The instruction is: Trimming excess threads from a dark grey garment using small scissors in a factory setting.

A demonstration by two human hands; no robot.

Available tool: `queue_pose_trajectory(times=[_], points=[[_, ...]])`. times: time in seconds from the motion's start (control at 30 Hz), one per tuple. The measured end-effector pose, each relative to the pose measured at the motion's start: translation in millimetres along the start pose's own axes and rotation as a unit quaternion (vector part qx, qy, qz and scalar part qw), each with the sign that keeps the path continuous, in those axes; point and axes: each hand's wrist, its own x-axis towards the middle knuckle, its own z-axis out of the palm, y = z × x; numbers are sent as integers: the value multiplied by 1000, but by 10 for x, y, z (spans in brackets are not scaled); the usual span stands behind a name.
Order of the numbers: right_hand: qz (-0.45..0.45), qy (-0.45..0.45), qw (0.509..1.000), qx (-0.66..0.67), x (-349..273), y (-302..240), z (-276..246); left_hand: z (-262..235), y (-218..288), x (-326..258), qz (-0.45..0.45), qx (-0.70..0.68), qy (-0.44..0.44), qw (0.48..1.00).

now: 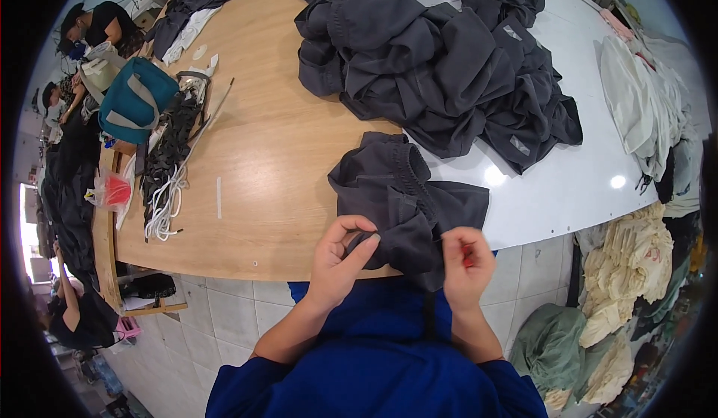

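A dark grey garment point(396, 209) with a gathered elastic waistband lies bunched at the table's front edge, partly hanging over it. My left hand point(338, 259) pinches a fold of its cloth between thumb and fingers at the near left. Close to the garment's right side is my right hand point(467, 268), closed and slightly blurred. A small red tool point(468, 254) shows between its curled fingers; its kind is mostly hidden by them. Whether the right fingertips touch the cloth I cannot tell.
A large heap of dark grey garments point(441, 66) covers the table's far side. At left lie white cords point(166, 201), black straps point(173, 145) and a teal bag point(138, 100). Cream cloth stacks point(632, 257) and green cloth point(550, 347) stand at right. Other people work at far left.
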Motion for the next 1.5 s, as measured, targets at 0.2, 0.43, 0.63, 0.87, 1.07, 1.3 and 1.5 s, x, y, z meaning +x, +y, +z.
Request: queue_pose_trajectory(times=[0.2, 0.43, 0.63, 0.87, 1.07, 1.3, 1.5], points=[[23, -195, 980, 13, 203, -75, -96, -24, 123, 32, 80, 195, -73, 975], [-57, -270, 956, -96, 250, 23, 51, -131, 289, 133, 308, 507, -83, 801], [-106, -150, 979, -87, 183, 28, 93, -301, 114, -115, 66, 331, -182, 924], [-266, -140, 944, -136, 50, 3, 132, -85, -318, -75, -168, -74, -55, 982], [-249, -263, 927, -96, 66, 11, 91, -79, -92, 98, -88, -150, 39, 984], [74, -213, 973, 45, 56, -184, 120, -114, -207, -57, -45, -114, 21, 992], [-52, -177, 982, -35, -21, 38, 193, -102, -194, -78, -10, -83, 2, 996]])
